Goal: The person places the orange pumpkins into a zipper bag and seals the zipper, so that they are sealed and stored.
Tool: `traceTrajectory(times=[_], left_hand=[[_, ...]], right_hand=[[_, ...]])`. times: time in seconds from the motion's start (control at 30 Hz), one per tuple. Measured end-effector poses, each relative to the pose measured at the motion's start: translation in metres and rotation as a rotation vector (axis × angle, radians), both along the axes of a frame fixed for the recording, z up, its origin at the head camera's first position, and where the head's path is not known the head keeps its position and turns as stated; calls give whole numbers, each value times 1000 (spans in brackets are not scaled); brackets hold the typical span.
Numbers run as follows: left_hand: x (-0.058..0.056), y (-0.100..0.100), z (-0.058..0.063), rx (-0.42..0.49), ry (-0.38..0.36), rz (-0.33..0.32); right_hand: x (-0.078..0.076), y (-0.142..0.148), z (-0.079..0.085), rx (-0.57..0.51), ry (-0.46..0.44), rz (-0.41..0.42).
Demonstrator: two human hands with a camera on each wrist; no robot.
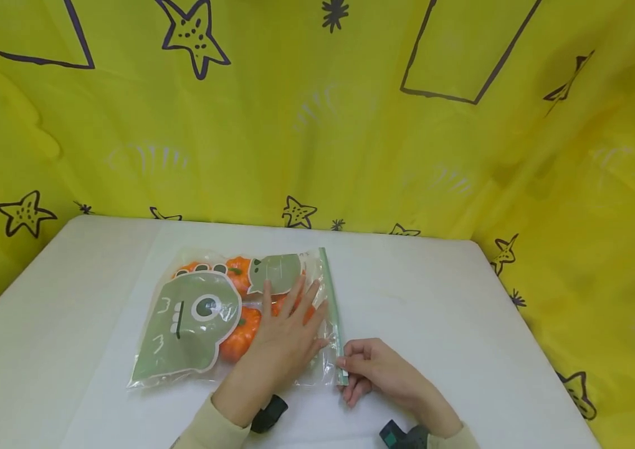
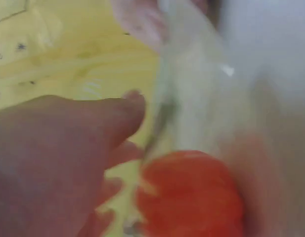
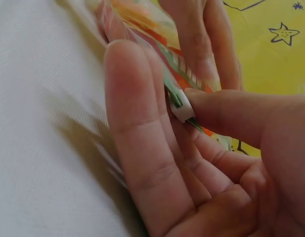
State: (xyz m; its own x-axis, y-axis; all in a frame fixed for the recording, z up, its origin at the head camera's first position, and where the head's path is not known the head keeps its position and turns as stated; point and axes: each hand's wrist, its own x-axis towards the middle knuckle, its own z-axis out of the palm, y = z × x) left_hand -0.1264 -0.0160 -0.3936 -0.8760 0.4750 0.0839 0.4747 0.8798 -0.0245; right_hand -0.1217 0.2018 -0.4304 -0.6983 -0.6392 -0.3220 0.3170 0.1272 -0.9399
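A clear zip bag [image 1: 194,337] printed with green monsters lies flat on the white table, its green zip edge [image 1: 333,299] facing right. Several small orange pumpkins [image 1: 241,333] are inside. My left hand [image 1: 289,337] rests on the bag with its fingers spread, near the zip side. At the near corner of that edge, my right hand [image 1: 370,371] pinches the white slider [image 3: 182,106] between thumb and fingers. A blurred orange pumpkin [image 2: 192,192] shows beside the left hand in the left wrist view.
The white table [image 1: 424,299] is bordered at the back and sides by a yellow cloth [image 1: 272,125] with black star drawings. Dark wrist cameras [image 1: 269,413] sit on both wrists, close to the table's surface.
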Motion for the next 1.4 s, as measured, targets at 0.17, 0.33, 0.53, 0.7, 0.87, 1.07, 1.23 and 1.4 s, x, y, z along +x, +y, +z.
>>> traceTrajectory(times=[0.17, 0.33, 0.53, 0.7, 0.87, 1.07, 1.23, 1.4], left_hand=[[5, 2, -4, -25, -25, 7], [0, 1, -15, -55, 25, 11], [-5, 0, -15, -43, 15, 1], [-2, 0, -13, 26, 20, -43], [5, -1, -15, 38, 79, -91], [12, 0, -23, -34, 78, -72], [13, 1, -26, -61, 109, -55], [16, 5, -27, -70, 164, -55]], right_hand=[[0, 1, -1, -3, -11, -30], [0, -2, -2, 21, -6, -87], [0, -2, -2, 38, 0, -111], [-1, 0, -2, 24, 6, -105], [-3, -2, -1, 10, 8, -105], [-5, -6, -1, 10, -2, -121], [-6, -5, 1, 11, -5, -94], [-6, -2, 5, 4, -20, -67]])
